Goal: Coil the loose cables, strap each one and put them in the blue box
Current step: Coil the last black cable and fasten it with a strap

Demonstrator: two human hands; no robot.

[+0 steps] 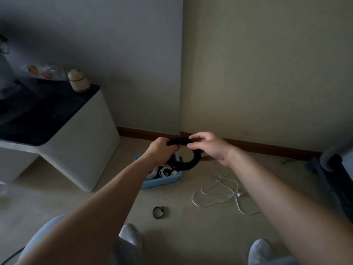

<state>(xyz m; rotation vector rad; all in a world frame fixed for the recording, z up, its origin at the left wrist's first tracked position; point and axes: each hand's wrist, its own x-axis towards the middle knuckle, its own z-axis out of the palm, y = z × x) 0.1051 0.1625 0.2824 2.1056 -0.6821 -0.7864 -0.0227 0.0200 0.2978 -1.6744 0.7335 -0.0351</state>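
Note:
I hold a coiled black cable (pixel 188 163) in the air with both hands, above the blue box (pixel 162 181). My left hand (pixel 160 149) grips the coil's left side, fingers curled round it. My right hand (pixel 207 145) pinches its top right part. The blue box stands on the floor near the wall corner and holds several coiled cables, partly hidden by my left arm. A loose white cable (pixel 219 194) lies spread on the floor to the box's right. A small black strap loop (pixel 158 212) lies on the floor nearer to me.
A white cabinet with a dark top (pixel 57 119) stands at the left, a small jar (pixel 78 81) on it. A dark chair (pixel 336 169) is at the right edge. My two grey-slippered feet (pixel 131 238) are at the bottom.

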